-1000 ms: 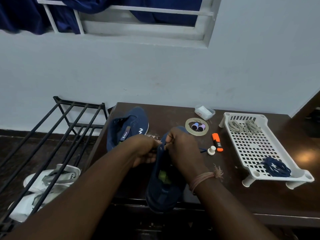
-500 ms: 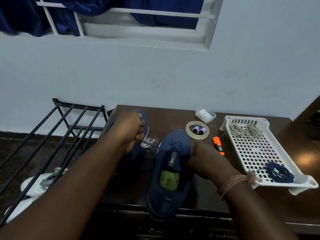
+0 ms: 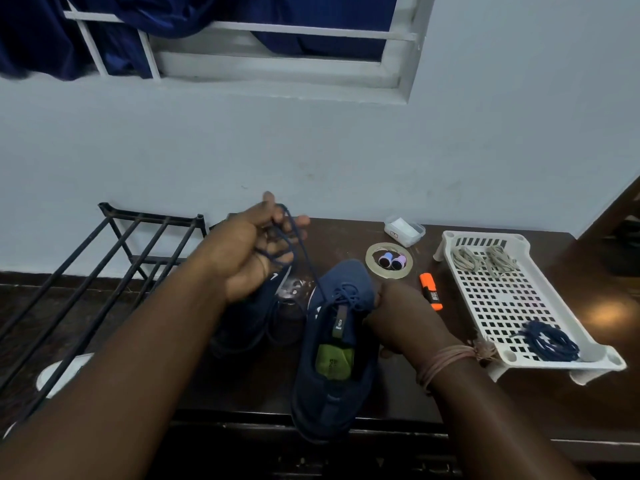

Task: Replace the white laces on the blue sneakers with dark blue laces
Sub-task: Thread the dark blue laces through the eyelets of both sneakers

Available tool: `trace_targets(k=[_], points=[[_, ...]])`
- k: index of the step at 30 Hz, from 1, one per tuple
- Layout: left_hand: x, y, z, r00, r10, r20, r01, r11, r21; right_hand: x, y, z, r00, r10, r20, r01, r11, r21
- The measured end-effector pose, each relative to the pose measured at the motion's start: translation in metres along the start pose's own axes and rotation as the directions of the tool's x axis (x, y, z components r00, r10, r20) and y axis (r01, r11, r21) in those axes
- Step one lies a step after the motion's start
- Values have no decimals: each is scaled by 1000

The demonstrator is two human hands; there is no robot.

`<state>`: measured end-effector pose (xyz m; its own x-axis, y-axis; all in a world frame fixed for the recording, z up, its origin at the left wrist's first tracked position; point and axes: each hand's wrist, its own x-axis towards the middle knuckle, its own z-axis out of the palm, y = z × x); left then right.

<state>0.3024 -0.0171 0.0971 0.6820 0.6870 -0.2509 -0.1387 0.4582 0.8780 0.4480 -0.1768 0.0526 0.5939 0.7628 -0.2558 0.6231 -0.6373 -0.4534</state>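
Left hand fingers curl around dark blue cord lace threaded through near blue knit sneaker, right hand grips it; spare dark lace bundle at 4 o'clock, second sneaker unlaced.

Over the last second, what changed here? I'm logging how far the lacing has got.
The left hand left the near sneaker and rose up and away, drawing the dark blue lace out taut. The right hand slid from the eyelets to grip the sneaker's side. The tray and the spare lace bundle in it, the marker and the tape stayed.
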Motion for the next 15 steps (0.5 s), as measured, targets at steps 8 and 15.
trace_targets(k=[8,15], points=[[14,7,-28,995,-33,-90,-27,806,-591,0,-1,1,998,70,-2,-70,996,46],[2,-18,-6,952,-146,-267,295,661,690,-6,-7,-1,999,16,-45,-18,999,-46]])
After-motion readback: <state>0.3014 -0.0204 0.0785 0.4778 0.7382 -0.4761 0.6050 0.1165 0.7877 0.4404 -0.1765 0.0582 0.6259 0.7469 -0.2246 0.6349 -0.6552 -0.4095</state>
